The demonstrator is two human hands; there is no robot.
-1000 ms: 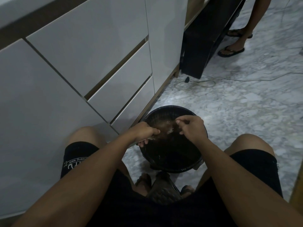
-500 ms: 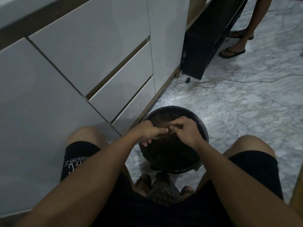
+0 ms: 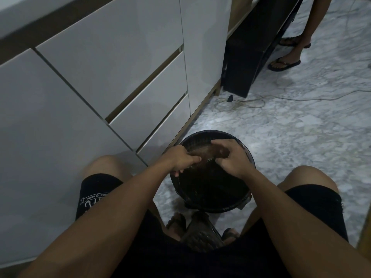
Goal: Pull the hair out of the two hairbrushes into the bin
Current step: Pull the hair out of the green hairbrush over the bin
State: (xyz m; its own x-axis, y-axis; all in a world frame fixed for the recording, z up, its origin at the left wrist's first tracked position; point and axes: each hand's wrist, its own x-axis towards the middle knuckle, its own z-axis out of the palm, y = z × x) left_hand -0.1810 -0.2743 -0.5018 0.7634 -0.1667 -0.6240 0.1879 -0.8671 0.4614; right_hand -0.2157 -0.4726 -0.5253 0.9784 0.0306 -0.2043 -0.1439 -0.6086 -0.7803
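Over the round black plastic bin (image 3: 212,205) on the marble floor (image 3: 291,137), I see my left hand (image 3: 181,158) gripping the brown hairbrush (image 3: 206,154) while my right hand (image 3: 233,159) pinches the brown hair (image 3: 217,152) on it.

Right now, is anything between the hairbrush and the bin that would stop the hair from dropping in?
Nothing visible does. The left hand and right hand hold the hairbrush directly over the open black bin, which has no lid on it, so loosened hair should fall straight inside.
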